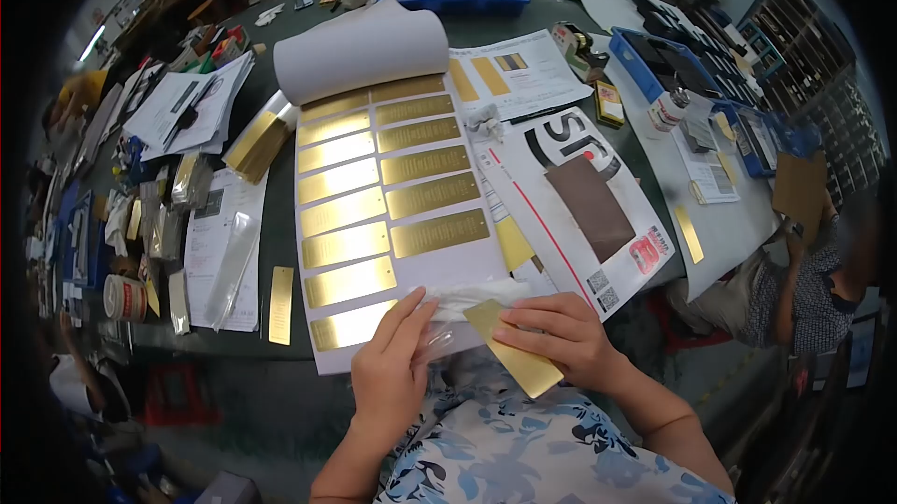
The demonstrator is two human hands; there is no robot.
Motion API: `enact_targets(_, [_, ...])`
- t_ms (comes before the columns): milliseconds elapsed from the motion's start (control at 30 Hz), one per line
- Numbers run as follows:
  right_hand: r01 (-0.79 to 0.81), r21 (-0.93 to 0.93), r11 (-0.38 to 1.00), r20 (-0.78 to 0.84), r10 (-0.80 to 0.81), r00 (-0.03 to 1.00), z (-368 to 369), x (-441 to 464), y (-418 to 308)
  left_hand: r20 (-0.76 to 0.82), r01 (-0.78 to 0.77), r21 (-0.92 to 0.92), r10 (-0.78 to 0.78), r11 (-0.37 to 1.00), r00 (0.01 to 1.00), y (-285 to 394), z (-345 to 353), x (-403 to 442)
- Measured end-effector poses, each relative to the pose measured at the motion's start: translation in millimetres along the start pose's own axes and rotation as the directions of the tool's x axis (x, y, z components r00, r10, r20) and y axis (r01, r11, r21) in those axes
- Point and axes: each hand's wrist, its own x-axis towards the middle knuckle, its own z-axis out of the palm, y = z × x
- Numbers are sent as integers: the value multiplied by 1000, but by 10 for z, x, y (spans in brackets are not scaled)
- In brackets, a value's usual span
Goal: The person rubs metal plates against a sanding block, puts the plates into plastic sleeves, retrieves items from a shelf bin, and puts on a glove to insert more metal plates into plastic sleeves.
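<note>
My right hand (pixel 568 340) grips a gold metal plate (pixel 519 354) by its upper part, tilted over my lap at the table's front edge. My left hand (pixel 391 369) is closed on a clear plastic bag (pixel 437 343), whose crumpled end shows beside the fingers. Between the hands, a white cloth (pixel 476 295) lies bunched on a white backing sheet (pixel 439 256). Two columns of gold plates (pixel 336 182) lie on that sheet, and its far end curls over in a wide white roll (pixel 363 51).
A single gold plate (pixel 280 306) lies left of the sheet. Bagged stacks of plates (pixel 257 144) and papers (pixel 192 102) are farther left. A brown pad (pixel 590 208) sits on a printed bag at right. Blue trays (pixel 453 1) stand at the back, near a co-worker's gloved hands.
</note>
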Motion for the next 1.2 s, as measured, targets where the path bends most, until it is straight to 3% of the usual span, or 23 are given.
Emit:
enact_targets(33, [2, 5, 1000, 6, -2, 1000, 47, -8, 10, -2, 8, 1, -8, 1000, 1000, -28, 0, -30])
enact_targets(100, [11, -37, 999, 109, -7, 994, 102, -26, 31, 162, -68, 201, 35, 977, 986, -56, 9, -57])
enact_targets(233, [75, -231, 970, 184, -32, 982, -138, -22, -35, 184, -47, 240, 2, 970, 983, 16, -33, -43])
enact_targets(433, [-23, -466, 884, 164, 112, 980, -429, 21, -181, 199, -72, 203, 31, 977, 979, -3, -64, -40])
enact_targets(467, [-20, -471, 882, 164, 110, 980, -423, 52, -182, 175, 6, -82, 8, 997, 985, -11, -38, -41])
enact_targets(500, [-14, -492, 871, 100, 73, 992, -390, 96, -196, 161, 79, -361, -21, 929, 987, -9, -19, -46])
enact_targets(533, [-11, -511, 860, 37, 34, 999, -348, 129, -217, 162, 79, -361, -21, 929, 987, 70, -56, -19])
enact_targets(567, [-7, -509, 861, 36, 30, 999, -302, 156, -244, 406, 412, -616, -177, 672, 896, 210, -141, 35])
enact_targets(600, [33, -476, 879, 38, -17, 999, -250, 191, -256, 652, 681, -680, -201, 271, 731, 293, -187, 70])
enact_targets(700, [98, -392, 915, 14, -100, 995, -141, 267, -216, 627, 654, -669, -203, 353, 752, 268, -144, 80])
enact_targets(767, [-166, -202, 965, -213, 122, 969, -93, 301, -117, 629, 659, -660, -213, 360, 747, 224, -189, 91])
enact_targets(833, [-243, -95, 965, -274, 209, 939, -102, 319, -40, 629, 665, -654, -231, 361, 743, 196, -210, 89])
enact_targets(867, [-402, 406, 821, -93, 474, 875, -117, 298, -54, 631, 659, -641, -218, 394, 745, 187, -218, 85])
enact_targets(900, [-510, 754, 414, 199, 597, 777, -128, 300, -80, 635, 652, -626, -205, 427, 745, 176, -226, 80])
enact_targets(933, [-591, 727, 350, 285, 629, 723, -103, 386, -182, 634, 654, -625, -212, 427, 744, 160, -228, 76])
enact_targets(1033, [-611, 690, 387, 238, 676, 697, -86, 408, -193, 595, 624, -648, -222, 436, 773, 56, -201, 86])
enact_targets(1067, [-514, 772, 374, 153, 675, 722, -64, 440, -169, 507, 567, -745, -254, 351, 824, -12, -206, 103])
enact_targets(1100, [-514, 775, 368, 167, 665, 728, -60, 479, -169, 413, 490, -829, -296, 270, 861, -64, -237, 119])
enact_targets(1133, [-444, 801, 402, 63, 681, 730, -76, 524, -183, 438, 514, -840, -344, 173, 831, -57, -318, 145])
enact_targets(1200, [-333, 813, 477, -89, 668, 739, -80, 571, -169, 442, 521, -833, -343, 185, 829, -146, -346, 106])
